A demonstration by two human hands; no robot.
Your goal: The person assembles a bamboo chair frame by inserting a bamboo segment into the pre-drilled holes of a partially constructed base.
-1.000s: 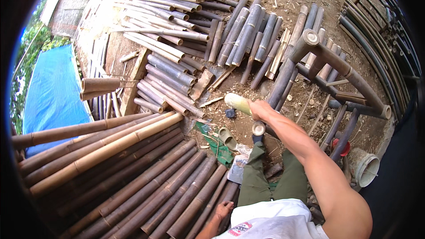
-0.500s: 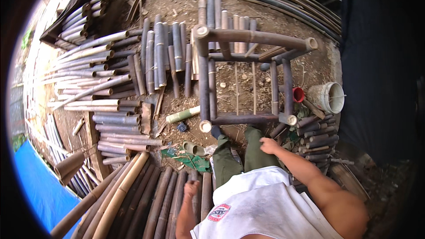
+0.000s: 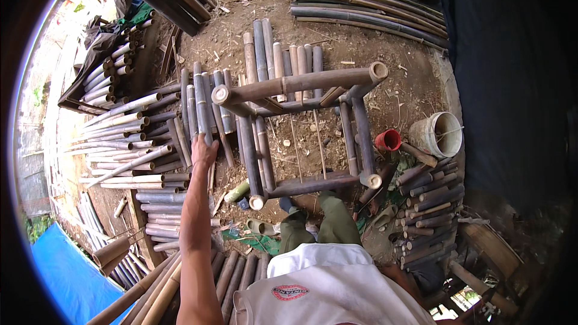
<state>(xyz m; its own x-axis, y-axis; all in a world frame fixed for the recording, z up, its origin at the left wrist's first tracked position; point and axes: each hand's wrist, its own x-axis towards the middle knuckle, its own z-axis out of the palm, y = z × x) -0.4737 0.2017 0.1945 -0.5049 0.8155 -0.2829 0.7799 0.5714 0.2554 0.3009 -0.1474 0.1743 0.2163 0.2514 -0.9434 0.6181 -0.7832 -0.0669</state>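
My left arm stretches forward, and my left hand point(image 3: 205, 151) is closed round the near end of a dark bamboo pole point(image 3: 203, 111). That pole lies in a row of cut bamboo lengths on the ground. Just right of it stands a bamboo frame point(image 3: 301, 84) of thick dark poles, with pale cut ends at its corners. Inside the frame, two thin sticks point(image 3: 319, 144) show. My right hand is out of sight; only a shadowed bit of what looks like my right arm shows beside my shirt.
Stacks of bamboo point(image 3: 120, 138) lie at the left, with long poles point(image 3: 367, 9) at the far right. A red bucket point(image 3: 388, 139) and a white bucket point(image 3: 435, 135) stand right of the frame. Short bamboo pieces point(image 3: 430, 204) are piled nearby. A blue tarp point(image 3: 72, 271) covers the lower left.
My left hand has reached forward from beside the near bamboo poles and taken hold of a bamboo pole. My right hand has left my knee and gone out of sight. The view has shifted.
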